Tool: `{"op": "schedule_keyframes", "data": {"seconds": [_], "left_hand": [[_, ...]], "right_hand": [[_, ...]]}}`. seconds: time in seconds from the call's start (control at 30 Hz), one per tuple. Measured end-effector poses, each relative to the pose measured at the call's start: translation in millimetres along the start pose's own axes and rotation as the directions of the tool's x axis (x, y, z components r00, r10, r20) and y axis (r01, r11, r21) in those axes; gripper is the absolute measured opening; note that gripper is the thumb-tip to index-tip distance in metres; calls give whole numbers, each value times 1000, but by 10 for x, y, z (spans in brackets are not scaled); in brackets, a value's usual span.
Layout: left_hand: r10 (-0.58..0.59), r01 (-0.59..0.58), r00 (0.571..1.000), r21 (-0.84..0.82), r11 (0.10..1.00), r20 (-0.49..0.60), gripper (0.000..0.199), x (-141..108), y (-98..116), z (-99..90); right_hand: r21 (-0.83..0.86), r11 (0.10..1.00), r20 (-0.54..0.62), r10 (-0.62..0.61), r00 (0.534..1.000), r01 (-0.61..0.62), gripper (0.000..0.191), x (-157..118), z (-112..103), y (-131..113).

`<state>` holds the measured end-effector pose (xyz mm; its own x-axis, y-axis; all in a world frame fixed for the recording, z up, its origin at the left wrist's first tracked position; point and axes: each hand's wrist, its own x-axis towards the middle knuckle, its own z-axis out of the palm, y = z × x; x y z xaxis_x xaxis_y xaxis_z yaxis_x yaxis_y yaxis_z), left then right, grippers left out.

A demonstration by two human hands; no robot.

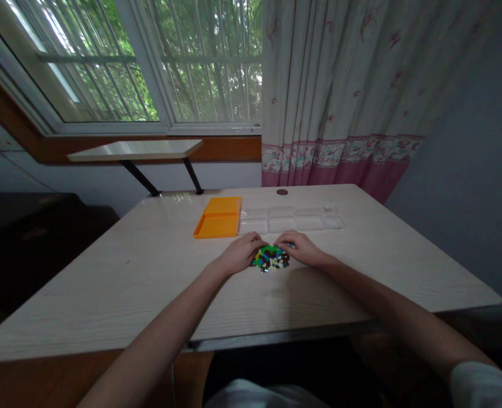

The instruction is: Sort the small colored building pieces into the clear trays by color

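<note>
A small heap of tiny multicoloured pieces (pixel 271 258), green, yellow, blue, white and dark brown, lies on the pale wooden table (pixel 149 294). My left hand (pixel 241 253) rests at the left side of the heap, its fingers curled against the pieces. At the right side, my right hand (pixel 301 247) has its fingers bent in over the heap's upper edge. What either hand's fingertips hold, if anything, is too small to make out. Just beyond the hands are a clear compartment tray (pixel 291 220) and, to its left, an open orange case (pixel 218 218).
A dark round disc (pixel 282 192) is set near the table's back edge. At the back left, a small raised shelf (pixel 136 149) stands on black legs. A curtain (pixel 319 113) hangs behind the table beside the window.
</note>
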<state>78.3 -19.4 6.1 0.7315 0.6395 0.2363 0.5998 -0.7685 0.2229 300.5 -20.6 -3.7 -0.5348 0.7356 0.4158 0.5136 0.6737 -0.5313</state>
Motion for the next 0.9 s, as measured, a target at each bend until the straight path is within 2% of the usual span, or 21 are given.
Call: {"op": "schedule_keyframes", "data": {"seconds": [0.3,0.47,0.57,0.77,0.9], "left_hand": [[-26,24,998,-33,999,-50,41,21,75,-61],[-14,13,999,-15,1000,-34,23,187,169,-195],[1,-1,999,1,1000,-41,21,303,239,-261],[-16,24,981,42,999,-193,23,328,309,-182],[-23,22,956,-7,1000,-294,23,257,325,-88]], "right_hand": [[84,992,-60,101,993,-96,19,-24,-25,-37],[215,967,-106,159,982,-134,19,-35,-60,-77],[326,930,-111,217,970,-171,19,-24,-67,-92],[583,776,-78,349,934,-241,25,16,-18,-46],[647,718,-62,387,920,-258,27,23,11,-18]]}}
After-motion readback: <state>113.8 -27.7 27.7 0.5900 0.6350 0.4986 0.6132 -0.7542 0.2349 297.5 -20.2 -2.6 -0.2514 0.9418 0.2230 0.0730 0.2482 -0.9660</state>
